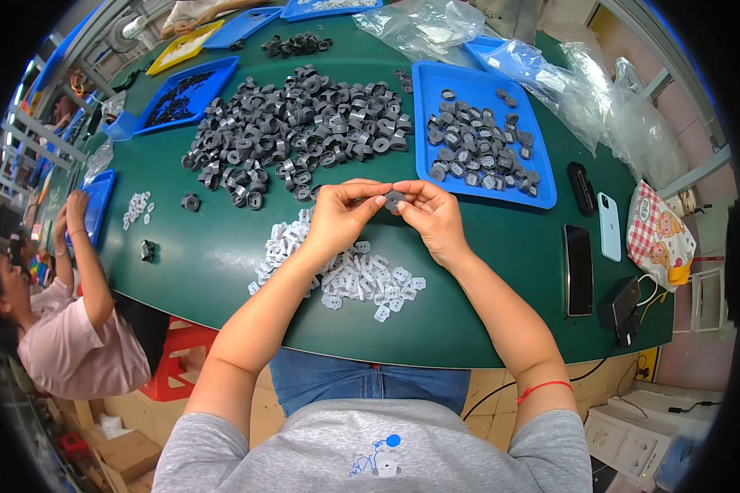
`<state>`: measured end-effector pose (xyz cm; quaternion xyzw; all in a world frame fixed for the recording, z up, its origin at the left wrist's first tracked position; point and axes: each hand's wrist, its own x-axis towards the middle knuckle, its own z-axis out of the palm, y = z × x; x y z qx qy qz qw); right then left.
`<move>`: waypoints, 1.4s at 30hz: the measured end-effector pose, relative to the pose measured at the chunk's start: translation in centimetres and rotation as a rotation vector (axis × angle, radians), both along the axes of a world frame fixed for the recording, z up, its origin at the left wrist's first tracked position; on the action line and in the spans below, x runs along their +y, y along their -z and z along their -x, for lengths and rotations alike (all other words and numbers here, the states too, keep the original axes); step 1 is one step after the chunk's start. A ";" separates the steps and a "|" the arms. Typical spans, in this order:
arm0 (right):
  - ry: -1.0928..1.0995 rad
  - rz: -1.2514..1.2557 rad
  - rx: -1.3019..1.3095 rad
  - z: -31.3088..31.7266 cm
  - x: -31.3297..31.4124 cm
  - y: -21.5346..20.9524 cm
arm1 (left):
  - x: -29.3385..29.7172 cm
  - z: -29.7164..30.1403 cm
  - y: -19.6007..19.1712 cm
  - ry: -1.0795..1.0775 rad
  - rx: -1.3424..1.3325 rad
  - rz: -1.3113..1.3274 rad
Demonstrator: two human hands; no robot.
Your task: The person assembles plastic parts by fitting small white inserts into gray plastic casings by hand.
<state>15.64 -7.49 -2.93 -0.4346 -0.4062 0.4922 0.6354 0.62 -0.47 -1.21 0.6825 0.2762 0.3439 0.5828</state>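
Left hand (341, 215): thumb and forefinger closed to a pinch, tips at the left side of a dark grey round part (395, 202). Right hand (436, 222): likewise pinched, gripping the part's right side. Part sits between the hands, just beyond the loose white pieces (366, 278).

Risks, my judgement: left forearm passes over the white pieces; dropped low, it could sweep some toward the near edge of the green table (197, 271). Part is held by fingertips alone; an uneven press could pop it loose. Grey heap (296, 131) reaches close to the wide blue tray (469, 78); a nudge could mix the two lots.

Containers: narrow blue tray (103, 187) by a co-worker's hand (76, 207), contents unclear; smaller blue tray (219, 85), tiny black pieces; yellow tray (155, 69), whitish bits; wide blue tray, grey parts, several showing pale faces.
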 end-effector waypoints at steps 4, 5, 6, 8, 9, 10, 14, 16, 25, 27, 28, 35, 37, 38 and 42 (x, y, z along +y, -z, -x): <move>0.014 0.012 -0.014 0.1 0.0 0.4 | 0.0 -0.1 0.1 0.013 -0.001 0.014; 0.013 0.011 -0.015 0.2 0.0 0.3 | 0.0 -0.1 0.2 0.015 -0.009 0.023; 0.022 0.010 -0.009 0.3 0.0 0.3 | 0.1 0.0 0.3 0.013 -0.009 0.022; 0.029 0.007 -0.003 0.4 0.0 0.2 | 0.4 0.2 0.5 0.031 0.019 -0.004; 0.127 0.014 -0.018 0.4 0.1 -0.2 | 0.5 0.3 0.3 0.030 0.018 -0.005; 0.224 0.020 -0.033 0.3 0.3 -0.4 | 0.7 0.5 -0.1 -0.023 0.062 -0.060; 0.757 -0.238 -0.412 -2.7 1.9 0.5 | 2.4 2.6 -1.9 -0.310 0.528 -0.564; 0.749 -0.238 -0.655 -2.5 1.3 0.1 | 3.0 3.8 -2.0 -0.358 0.638 -0.651; -0.091 -0.363 -1.238 3.6 0.4 0.8 | 3.9 3.7 -0.6 -0.180 0.708 -0.525; -0.143 -0.314 -1.243 3.9 0.1 1.1 | 3.7 3.7 -0.4 -0.200 0.690 -0.561; -0.141 -0.313 -1.243 3.8 0.2 1.1 | 3.6 3.7 -0.3 -0.224 0.674 -0.596; -0.254 -0.300 -1.207 3.4 0.2 0.6 | 3.7 3.3 -0.5 -0.259 0.588 -0.544; -0.233 -0.321 -1.166 3.5 0.3 0.6 | 3.7 3.2 -0.3 -0.274 0.553 -0.512; -0.242 -0.325 -1.095 3.6 0.3 0.5 | 3.7 3.1 -0.3 -0.286 0.517 -0.479; -0.233 -0.391 -1.021 3.8 0.5 0.9 | 3.2 2.6 -0.9 -0.302 0.536 -0.458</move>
